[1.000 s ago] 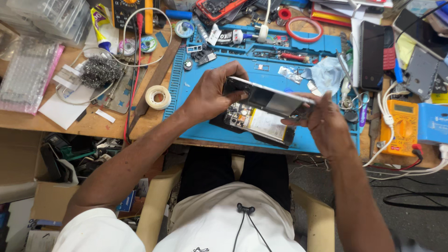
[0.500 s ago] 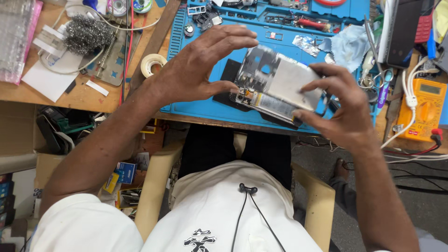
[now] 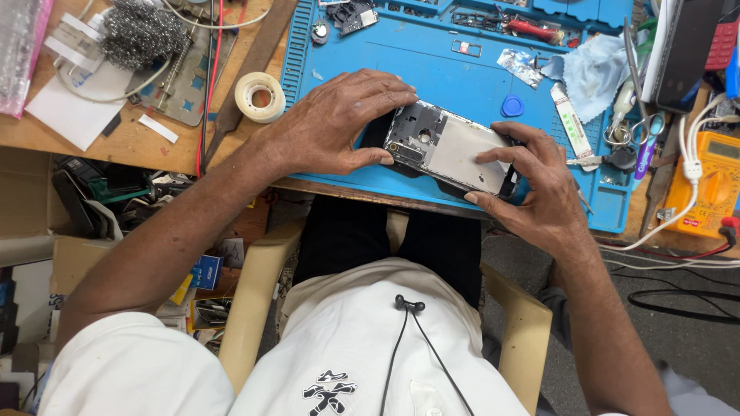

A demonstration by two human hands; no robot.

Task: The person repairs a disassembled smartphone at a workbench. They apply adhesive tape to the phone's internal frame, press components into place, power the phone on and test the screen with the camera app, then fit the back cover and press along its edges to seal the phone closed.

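An opened phone with its back off lies on the blue work mat near the mat's front edge, its grey metal frame and circuit parts showing. My left hand grips the phone's left end, thumb pressed on its near side and fingers arched over the top. My right hand holds the right end, with fingertips resting on the silver plate. Both hands press the phone against the mat.
A tape roll and a steel-wool tuft lie on the wooden bench at left. A blue pick, cloth and tweezers sit on the mat. A yellow multimeter stands at right. Chair arms flank my lap.
The phone was held tilted above the mat edge; now it lies flat on the mat. Both hands came down with it and closed tighter on its ends.
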